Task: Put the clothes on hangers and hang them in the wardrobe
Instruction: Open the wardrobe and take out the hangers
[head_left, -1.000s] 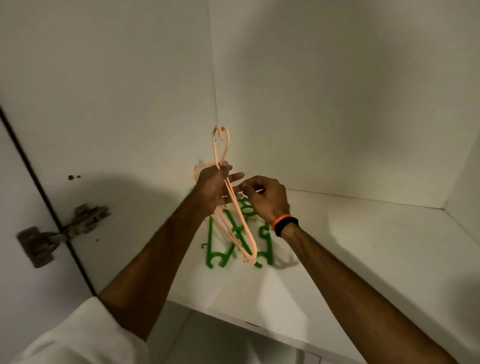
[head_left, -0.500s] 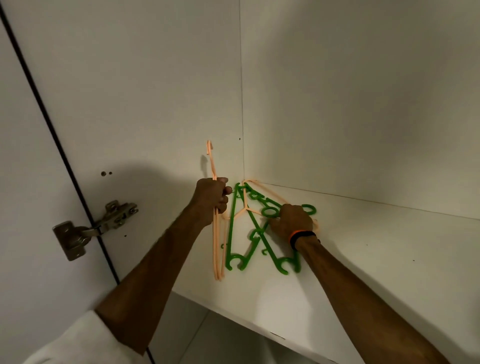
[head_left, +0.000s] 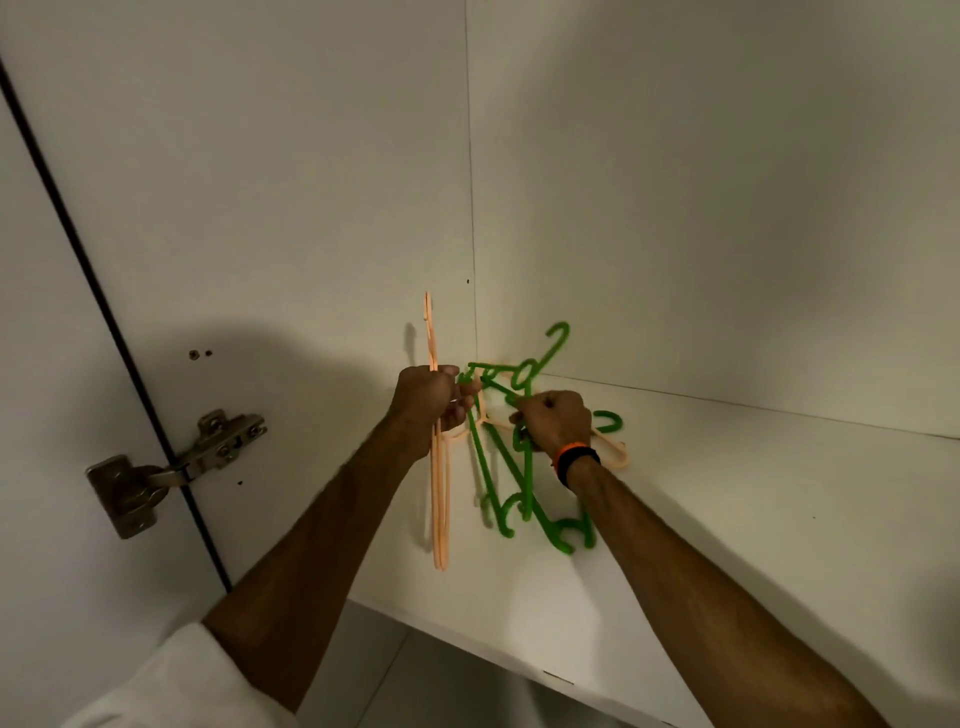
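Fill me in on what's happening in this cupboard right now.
A person is sorting hangers on a white shelf in the wardrobe corner. The left hand grips a pair of orange hangers, held upright and seen edge-on. The right hand, with an orange and black wristband, holds into a tangle of green hangers lying on the shelf with another orange hanger. No clothes are in view.
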